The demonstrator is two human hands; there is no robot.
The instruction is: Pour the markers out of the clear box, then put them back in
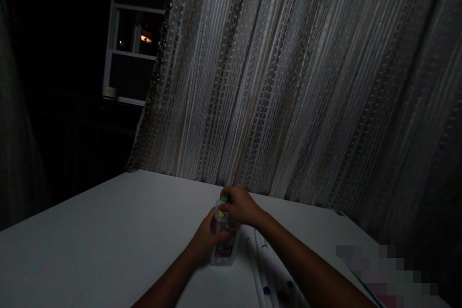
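Note:
A clear plastic case point(223, 261) with a colourful label stands upright on the white table. My left hand point(206, 237) is wrapped round its side, thumb across the front. At the case's top, my right hand point(241, 206) has its fingers closed round a green-ended marker point(224, 199). Just below, a yellow marker end point(221, 212) shows inside the case's opening. Several long white markers point(257, 264) lie on the table to the right of the case, partly under my right forearm. Dark blue and red ends show among them.
The white table point(90, 231) spreads to both sides. Behind it hangs a striped curtain point(274, 82). A window point(135, 53) and a small pale jar-like object point(109, 92) are at the back left. At lower right, a pixelated patch point(390, 269) hides what is there. The room is dim.

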